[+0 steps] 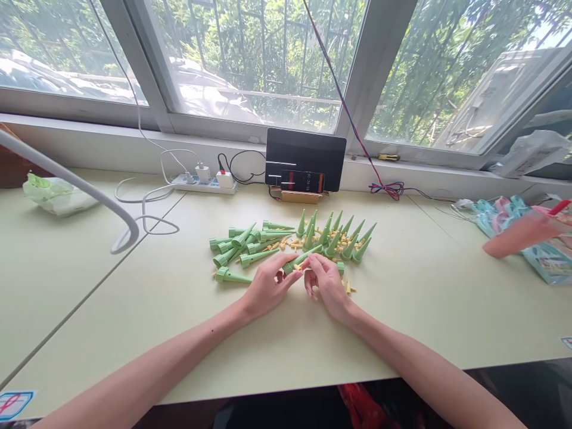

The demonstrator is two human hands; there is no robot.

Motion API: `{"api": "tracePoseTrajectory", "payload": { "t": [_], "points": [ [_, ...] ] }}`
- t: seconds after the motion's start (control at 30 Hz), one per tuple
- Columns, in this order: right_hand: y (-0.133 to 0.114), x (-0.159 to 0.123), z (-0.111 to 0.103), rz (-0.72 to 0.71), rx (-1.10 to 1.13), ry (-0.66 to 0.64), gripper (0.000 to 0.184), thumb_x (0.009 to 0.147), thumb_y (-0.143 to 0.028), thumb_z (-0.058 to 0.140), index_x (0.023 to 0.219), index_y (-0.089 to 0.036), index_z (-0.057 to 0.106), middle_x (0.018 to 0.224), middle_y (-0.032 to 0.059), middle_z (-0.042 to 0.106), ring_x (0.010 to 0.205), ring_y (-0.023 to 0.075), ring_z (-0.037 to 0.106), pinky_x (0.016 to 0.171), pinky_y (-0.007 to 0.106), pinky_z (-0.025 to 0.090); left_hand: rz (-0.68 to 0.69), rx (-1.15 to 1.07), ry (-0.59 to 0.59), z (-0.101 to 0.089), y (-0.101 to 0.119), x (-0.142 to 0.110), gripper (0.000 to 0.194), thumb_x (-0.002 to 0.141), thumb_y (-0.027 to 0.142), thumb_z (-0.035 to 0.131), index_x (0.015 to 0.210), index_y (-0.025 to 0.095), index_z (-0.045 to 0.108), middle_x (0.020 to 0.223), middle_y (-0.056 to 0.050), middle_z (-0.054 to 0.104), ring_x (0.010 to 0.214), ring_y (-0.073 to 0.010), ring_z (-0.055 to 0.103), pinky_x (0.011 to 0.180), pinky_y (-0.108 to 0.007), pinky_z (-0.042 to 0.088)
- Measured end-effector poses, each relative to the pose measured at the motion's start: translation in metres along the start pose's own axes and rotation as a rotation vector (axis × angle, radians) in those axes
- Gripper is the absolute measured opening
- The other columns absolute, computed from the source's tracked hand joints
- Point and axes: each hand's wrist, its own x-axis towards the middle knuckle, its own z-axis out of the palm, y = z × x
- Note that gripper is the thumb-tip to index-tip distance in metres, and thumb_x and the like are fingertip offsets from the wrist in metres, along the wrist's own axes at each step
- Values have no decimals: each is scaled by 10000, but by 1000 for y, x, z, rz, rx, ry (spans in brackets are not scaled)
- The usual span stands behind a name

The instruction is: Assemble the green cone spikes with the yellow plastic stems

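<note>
Currently, left hand [270,281] curled closed around a green spike [304,257] over the table [286,348]. Right hand [330,285] has thumb and fingertips drawn together at it, a yellow peg [298,267] between the two (which hand grips the peg, cannot tell). Likeliest slip: peg popping loose, being small with little to pinch. Loose pegs [348,286] lie just beside the right hand; a sideways brush could scatter them. Past the left hand, fallen spikes [259,257] overlap; disturbing one may set others rolling. Standing spikes [333,245] crowd beyond; a stray knuckle might topple several. Farthest, phone [304,181] before a tablet [306,154], probably safe.
</note>
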Motion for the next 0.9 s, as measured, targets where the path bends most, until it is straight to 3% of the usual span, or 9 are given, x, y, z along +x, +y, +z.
{"api": "tracePoseTrajectory", "payload": {
  "t": [0.27,0.33,0.43,0.53,0.8,0.9],
  "points": [
    [3,1,-2,-55,-124,36,319,934,-517,529,832,-214,545,441,-82,426,374,90,403,401,217,325,61,145,28,2,-4,-4,391,897,336,623,1261,210,553,1122,-76,636,692,-109,571,561,-239,496],
    [2,2,-2,-62,-148,37,281,910,-489,576,850,-215,555,495,-73,465,394,89,422,407,219,338,60,188,43,2,-4,-5,393,891,321,631,1260,215,550,1137,-78,630,765,-135,593,619,-263,517],
    [2,3,-2,-79,-151,24,242,868,-444,638,873,-212,571,746,-21,579,448,74,461,405,223,362,94,246,54,2,-4,-5,389,887,264,628,1264,221,543,1154,-79,631,1004,-203,599,819,-336,534],
    [4,3,-3,-100,-203,5,210,864,-402,646,901,-209,572,906,9,585,502,76,501,422,227,393,118,279,38,1,-5,-4,391,888,223,611,1271,220,531,1156,-77,637,1100,-229,573,939,-391,499],
    [8,4,-9,-256,-498,13,140,927,-330,563,981,-203,592,916,26,633,529,100,511,486,251,402,155,282,-6,-7,-2,2,392,855,212,627,1237,192,543,1096,-77,663,1036,-239,573,914,-400,502],
    [6,5,-9,-315,-587,28,127,936,-303,548,976,-201,613,912,31,656,517,100,483,510,257,403,139,271,1,-10,-1,3,273,903,215,568,1175,194,580,1001,-60,674,962,-220,580,847,-365,508]
  ]
}}
